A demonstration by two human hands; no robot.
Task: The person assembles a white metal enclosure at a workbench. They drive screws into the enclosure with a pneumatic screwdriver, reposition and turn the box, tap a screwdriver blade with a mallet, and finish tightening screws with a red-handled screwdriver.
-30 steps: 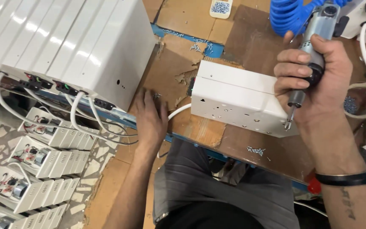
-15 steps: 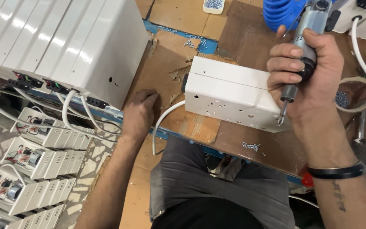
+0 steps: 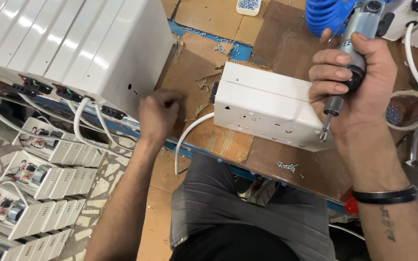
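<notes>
My right hand point(image 3: 359, 87) grips a grey electric screwdriver point(image 3: 349, 48) upright, its bit pointing down at the near right corner of a white metal box point(image 3: 262, 108) lying on the brown worktable point(image 3: 228, 140). A white cable point(image 3: 189, 135) leaves the box's left end and drops over the table edge. My left hand point(image 3: 156, 113) rests on the table left of the box, fingers curled together on the surface among small screws; I cannot see anything held in it.
A stack of white metal housings point(image 3: 73, 43) with black sockets and white cables stands at the left. Open units point(image 3: 44, 179) lie on the floor. Loose screws point(image 3: 286, 166) lie on the table; a blue coiled hose point(image 3: 325, 14) and a tape roll point(image 3: 412, 111) are at the right.
My left hand has slid left and closed its fingers on the table. The right hand with the screwdriver stays at the box's right corner; the view shifted slightly.
</notes>
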